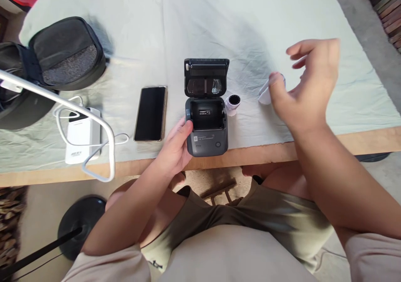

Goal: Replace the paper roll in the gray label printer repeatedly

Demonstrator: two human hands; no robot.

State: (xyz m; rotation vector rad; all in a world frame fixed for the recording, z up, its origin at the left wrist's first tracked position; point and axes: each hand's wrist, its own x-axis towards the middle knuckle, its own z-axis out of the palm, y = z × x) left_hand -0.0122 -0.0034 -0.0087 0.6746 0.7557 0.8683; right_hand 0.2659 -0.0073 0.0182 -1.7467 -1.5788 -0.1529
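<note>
Head view: a small printer is positioned at the front edge of the table, clasped on its left side by the left hand. The right hand is raised and spread, well apart; whether the white piece by its thumb is touched cannot be told. Opening is judged done: the lid is raised, the compartment exposed; closing is judged outstanding. A white roll is noted just beside the printer.

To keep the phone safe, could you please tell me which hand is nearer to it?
Left. The left hand holds the dark device just right of the phone; the right hand is farther right, beyond the device.
</note>
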